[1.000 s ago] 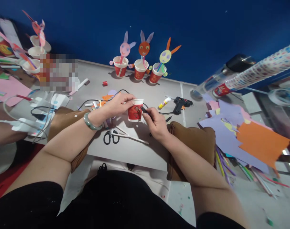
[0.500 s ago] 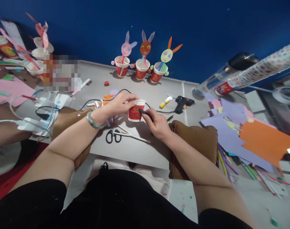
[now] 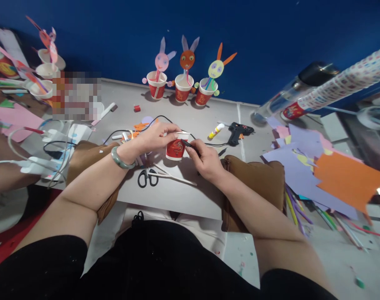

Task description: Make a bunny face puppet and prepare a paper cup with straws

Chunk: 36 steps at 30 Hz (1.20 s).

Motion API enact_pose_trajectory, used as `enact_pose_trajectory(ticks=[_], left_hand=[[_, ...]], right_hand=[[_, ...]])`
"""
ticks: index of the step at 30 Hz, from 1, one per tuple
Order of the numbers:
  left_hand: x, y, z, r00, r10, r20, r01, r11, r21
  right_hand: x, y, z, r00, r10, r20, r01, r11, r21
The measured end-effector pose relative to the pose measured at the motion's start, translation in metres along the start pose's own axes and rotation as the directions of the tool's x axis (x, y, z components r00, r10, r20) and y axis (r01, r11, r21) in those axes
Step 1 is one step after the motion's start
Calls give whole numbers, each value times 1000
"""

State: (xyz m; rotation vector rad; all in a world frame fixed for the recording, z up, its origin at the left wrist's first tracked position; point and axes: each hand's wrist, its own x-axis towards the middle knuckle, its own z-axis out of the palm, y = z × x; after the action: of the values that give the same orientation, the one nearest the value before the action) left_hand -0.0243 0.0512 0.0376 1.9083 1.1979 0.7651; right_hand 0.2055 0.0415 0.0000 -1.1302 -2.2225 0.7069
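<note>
A red paper cup [image 3: 174, 151] with a white rim and a printed pattern stands nearly upright over the table. My left hand [image 3: 160, 136] grips it from the left, thumb near the rim. In my right hand [image 3: 207, 160] is a slim black pen-like tool [image 3: 187, 144], its tip against the cup's right side just below the rim. Whether it is a pen or a craft knife I cannot make out. Black-handled scissors [image 3: 148, 178] and thin pale sticks [image 3: 174, 178] lie in front of the cup.
Three cups with paper rabbit heads [image 3: 184, 88] stand along the blue wall. A black glue gun [image 3: 239, 132] and a glue stick [image 3: 216, 131] lie to the right. Coloured paper [image 3: 349, 177] and a sleeve of cups [image 3: 343, 89] are farther right. Power strips [image 3: 42, 166] lie left.
The view has shifted slightly. My right hand has the tool's tip a little higher on the cup, closer to the rim. Both hands keep their grips.
</note>
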Motion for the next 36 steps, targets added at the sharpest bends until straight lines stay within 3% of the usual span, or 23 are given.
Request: enact_pose_trajectory(ticks=[36], left_hand=[[0, 4, -1, 999, -34, 9, 33, 999, 20]], right_hand=[[-3, -3, 1, 1000, -8, 19, 10, 991, -131]])
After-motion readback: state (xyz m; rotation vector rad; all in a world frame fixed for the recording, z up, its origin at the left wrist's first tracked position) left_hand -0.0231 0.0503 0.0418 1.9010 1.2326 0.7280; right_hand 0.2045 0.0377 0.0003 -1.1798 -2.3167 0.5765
